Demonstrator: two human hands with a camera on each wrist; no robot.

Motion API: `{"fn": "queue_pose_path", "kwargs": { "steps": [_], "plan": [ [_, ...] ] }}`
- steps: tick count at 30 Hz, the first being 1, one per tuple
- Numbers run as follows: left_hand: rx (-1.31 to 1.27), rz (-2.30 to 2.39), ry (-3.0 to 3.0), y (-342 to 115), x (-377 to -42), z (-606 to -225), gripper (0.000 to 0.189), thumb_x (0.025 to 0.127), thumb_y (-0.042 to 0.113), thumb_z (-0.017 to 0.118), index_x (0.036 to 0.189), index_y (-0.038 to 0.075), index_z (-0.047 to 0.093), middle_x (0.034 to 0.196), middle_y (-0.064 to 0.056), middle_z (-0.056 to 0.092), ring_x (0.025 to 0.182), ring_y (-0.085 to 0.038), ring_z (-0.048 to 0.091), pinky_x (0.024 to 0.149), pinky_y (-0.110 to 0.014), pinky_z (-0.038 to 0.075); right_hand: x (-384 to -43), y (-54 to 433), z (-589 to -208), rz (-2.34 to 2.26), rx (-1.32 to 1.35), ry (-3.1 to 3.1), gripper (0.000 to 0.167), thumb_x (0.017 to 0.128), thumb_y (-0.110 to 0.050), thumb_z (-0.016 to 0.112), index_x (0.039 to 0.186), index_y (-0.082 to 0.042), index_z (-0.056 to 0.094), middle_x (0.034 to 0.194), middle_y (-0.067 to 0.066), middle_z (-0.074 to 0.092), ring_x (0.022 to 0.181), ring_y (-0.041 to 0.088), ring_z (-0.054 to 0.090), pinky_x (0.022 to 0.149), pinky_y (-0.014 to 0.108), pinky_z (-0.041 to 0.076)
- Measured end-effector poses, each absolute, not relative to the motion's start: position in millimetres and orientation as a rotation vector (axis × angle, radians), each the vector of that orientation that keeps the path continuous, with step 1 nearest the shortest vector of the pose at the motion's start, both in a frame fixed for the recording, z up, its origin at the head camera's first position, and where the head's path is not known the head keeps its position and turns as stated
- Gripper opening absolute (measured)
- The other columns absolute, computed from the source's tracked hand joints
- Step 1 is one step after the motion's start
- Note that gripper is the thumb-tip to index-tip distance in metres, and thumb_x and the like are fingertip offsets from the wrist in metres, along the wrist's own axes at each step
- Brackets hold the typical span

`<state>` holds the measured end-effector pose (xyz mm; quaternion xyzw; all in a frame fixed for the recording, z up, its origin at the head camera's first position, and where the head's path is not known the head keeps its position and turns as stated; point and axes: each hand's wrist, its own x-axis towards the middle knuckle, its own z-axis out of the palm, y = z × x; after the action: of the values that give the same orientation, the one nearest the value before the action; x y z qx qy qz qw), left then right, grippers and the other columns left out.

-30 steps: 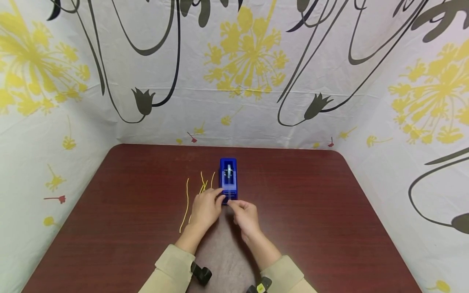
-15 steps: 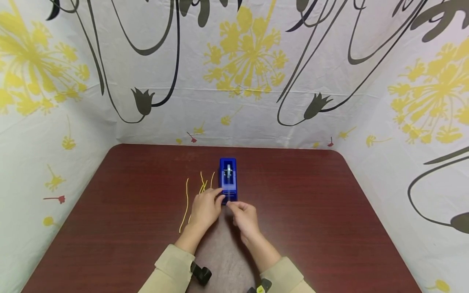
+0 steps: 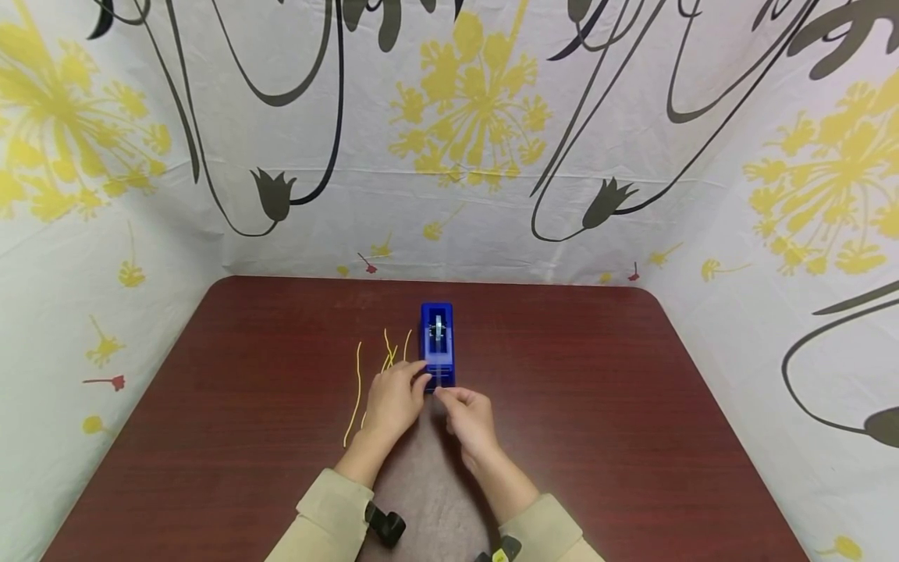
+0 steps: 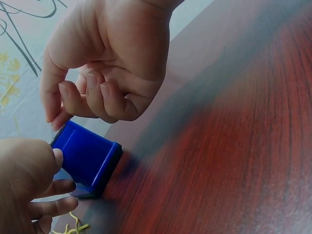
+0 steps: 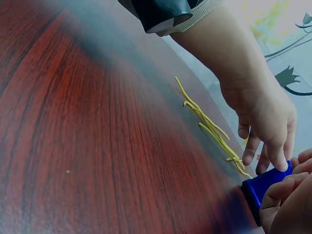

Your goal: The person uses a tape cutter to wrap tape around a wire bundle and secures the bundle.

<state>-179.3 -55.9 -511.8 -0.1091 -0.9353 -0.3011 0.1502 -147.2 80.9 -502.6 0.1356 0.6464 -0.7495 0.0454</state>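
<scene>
A blue tape dispenser (image 3: 438,359) stands lengthwise at mid-table in the head view, its tape roll (image 3: 438,328) toward the far end. My left hand (image 3: 393,400) holds its near left side; in the left wrist view the left thumb (image 4: 57,158) lies against the blue body (image 4: 87,151) just below the toothed edge (image 4: 58,135). At the near end, my right hand (image 3: 472,417) pinches the end of the clear tape (image 3: 439,378) between thumb and index finger. Its other fingers (image 4: 95,100) are curled in. The pinched tape end is mostly hidden by the fingertips.
Several yellow twist-tie-like strands (image 5: 209,126) lie on the brown wooden table (image 3: 597,406), left of the dispenser and partly behind the left hand. A white cloth with flower prints (image 3: 456,234) surrounds the table's back and sides. Black wrist cameras (image 3: 385,524) sit at the sleeves.
The right hand has shifted very slightly left and toward the near edge, still pinching the tape end. The left hand and the dispenser stay in place.
</scene>
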Motion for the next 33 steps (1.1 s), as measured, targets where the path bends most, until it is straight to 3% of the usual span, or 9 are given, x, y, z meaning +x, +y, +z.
{"fn": "queue_pose_path", "kwargs": {
  "steps": [17,33],
  "plan": [
    [-0.306,-0.875,-2.681,-55.4,-179.1,-511.2,0.026,0.097,0.020,0.070,0.119,0.007,0.075,0.098,-0.011,0.074,0.086,-0.034,0.071,0.080,-0.048,0.054,-143.3,81.9,-501.2,-2.302,0.430,1.955,0.018,0.091,-0.008,0.071,0.091,0.010,0.070,0.049,-0.010,0.043,0.043,0.002,0.034,0.045,0.017,0.032],
    [-0.298,-0.886,-2.691,-55.1,-178.7,-511.6,0.026,0.097,0.020,0.070,0.120,0.007,0.074,0.096,-0.011,0.073,0.084,-0.032,0.070,0.082,-0.048,0.054,-138.9,81.9,-501.4,-2.295,0.449,1.952,0.022,0.091,-0.008,0.070,0.092,0.013,0.069,0.048,-0.010,0.041,0.042,0.002,0.033,0.045,0.018,0.032]
  ]
}}
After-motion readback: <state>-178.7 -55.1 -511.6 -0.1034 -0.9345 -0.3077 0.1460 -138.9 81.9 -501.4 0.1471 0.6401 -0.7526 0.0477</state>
